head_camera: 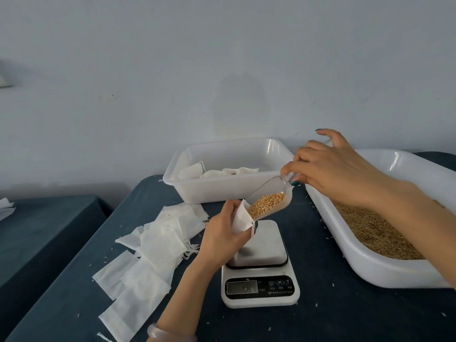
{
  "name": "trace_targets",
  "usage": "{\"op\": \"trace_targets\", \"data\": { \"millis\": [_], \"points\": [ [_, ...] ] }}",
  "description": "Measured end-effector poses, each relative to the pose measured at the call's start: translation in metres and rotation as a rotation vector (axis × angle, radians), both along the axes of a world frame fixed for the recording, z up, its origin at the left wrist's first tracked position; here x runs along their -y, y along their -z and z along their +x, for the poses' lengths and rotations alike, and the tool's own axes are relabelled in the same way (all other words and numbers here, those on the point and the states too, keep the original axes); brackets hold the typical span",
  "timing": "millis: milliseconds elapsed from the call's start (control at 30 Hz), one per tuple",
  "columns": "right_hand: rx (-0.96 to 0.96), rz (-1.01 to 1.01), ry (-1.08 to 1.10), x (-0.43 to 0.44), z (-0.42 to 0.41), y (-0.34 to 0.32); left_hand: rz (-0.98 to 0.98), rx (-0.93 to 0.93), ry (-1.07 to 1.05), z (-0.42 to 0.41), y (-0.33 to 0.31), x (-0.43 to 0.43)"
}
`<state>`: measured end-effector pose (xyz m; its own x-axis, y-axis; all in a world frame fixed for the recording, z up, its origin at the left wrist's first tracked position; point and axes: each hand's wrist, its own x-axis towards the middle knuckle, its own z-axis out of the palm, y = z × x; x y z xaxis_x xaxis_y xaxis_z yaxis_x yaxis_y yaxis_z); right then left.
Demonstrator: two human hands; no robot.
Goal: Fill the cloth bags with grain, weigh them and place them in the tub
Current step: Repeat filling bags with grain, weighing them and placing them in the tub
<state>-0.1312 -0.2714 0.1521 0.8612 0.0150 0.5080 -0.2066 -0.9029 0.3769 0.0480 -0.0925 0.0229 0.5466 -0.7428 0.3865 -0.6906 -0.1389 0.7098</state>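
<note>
- A cloth bag (240, 219) hangs mouth-up over the scale (261, 296); whether its foot touches the platform cannot be told.
- The fingers (230, 208) of the left hand (219, 235) are curled round the bag and pinch its mouth open.
- A clear scoop (274, 191), tilted lip-down, meets that mouth, with grain (265, 204) heaped at its lower end.
- The right hand (330, 171) pinches the scoop's handle, little finger raised.
- The pour looks best done slowly: lip inside the bag, mouth wide, tilt raised by degrees so nothing jumps the edge.
- Stray kernels dot the bench (345, 317), a sign of how easily they escape.
- The scale's display is too blurred to read.
- Empty bags (153, 248) lie fanned at left.
- 2 containers flank the work: the tub (222, 191) behind, holding several bags, and a grain tub (370, 272) at right.
</note>
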Motion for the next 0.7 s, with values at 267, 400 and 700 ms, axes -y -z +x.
{"op": "trace_targets", "data": {
  "millis": [267,400,700],
  "points": [
    [0.01,-0.053,0.019,0.0055,-0.001,-0.008,-0.007,-0.05,0.047,-0.0035,-0.0015,-0.0005],
    [0.028,-0.073,0.005,0.0065,-0.001,-0.0083,0.0,-0.069,0.044,-0.0039,-0.0018,-0.0001],
    [0.055,-0.057,0.01,0.0099,-0.0018,-0.0058,-0.028,-0.114,0.054,-0.0045,-0.0025,-0.0004]
  ]
}}
